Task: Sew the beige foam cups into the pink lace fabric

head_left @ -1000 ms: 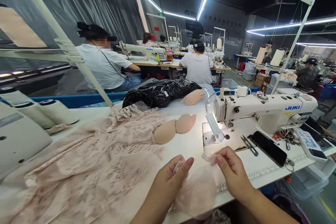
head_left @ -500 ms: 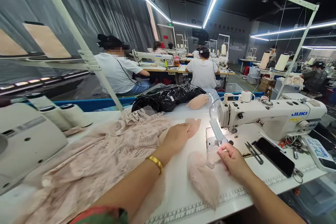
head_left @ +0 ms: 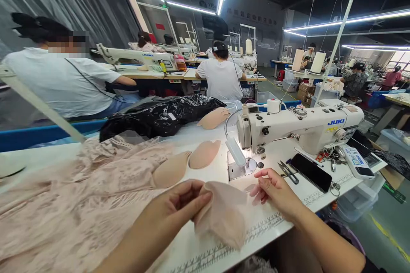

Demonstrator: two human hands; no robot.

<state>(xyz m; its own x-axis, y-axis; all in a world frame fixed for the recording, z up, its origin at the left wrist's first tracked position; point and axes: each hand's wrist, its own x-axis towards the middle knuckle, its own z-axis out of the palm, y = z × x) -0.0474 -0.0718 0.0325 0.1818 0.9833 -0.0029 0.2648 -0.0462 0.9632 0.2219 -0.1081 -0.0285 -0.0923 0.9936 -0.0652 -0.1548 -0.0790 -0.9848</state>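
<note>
My left hand (head_left: 182, 204) pinches the top edge of a beige bra cup (head_left: 224, 217) with sheer fabric on it, above the front of the table. The cup hangs tilted from my thumb and fingers. Beside its right edge is my right hand (head_left: 273, 190), fingers apart and loosely bent; whether the fingertips touch the sheer fabric I cannot tell. Just behind the hands stands a white JUKI sewing machine (head_left: 288, 123), its lamp (head_left: 235, 150) lit over the needle plate (head_left: 235, 171). Two more beige cups, one nearer (head_left: 171, 170) and one farther (head_left: 205, 153), lie flat on the table.
Pale pink lace fabric (head_left: 96, 187) covers the left side. A black plastic bag (head_left: 160, 115) and another cup (head_left: 214, 118) lie at the back. Thread snips (head_left: 288, 172), a phone (head_left: 311, 172) and keys (head_left: 335, 187) are on the right. Co-workers sit at machines beyond.
My view has turned right. My left hand has come back from the cups behind and now holds the cup that lay in front. My right hand has left the machine's lamp and its fingers have spread.
</note>
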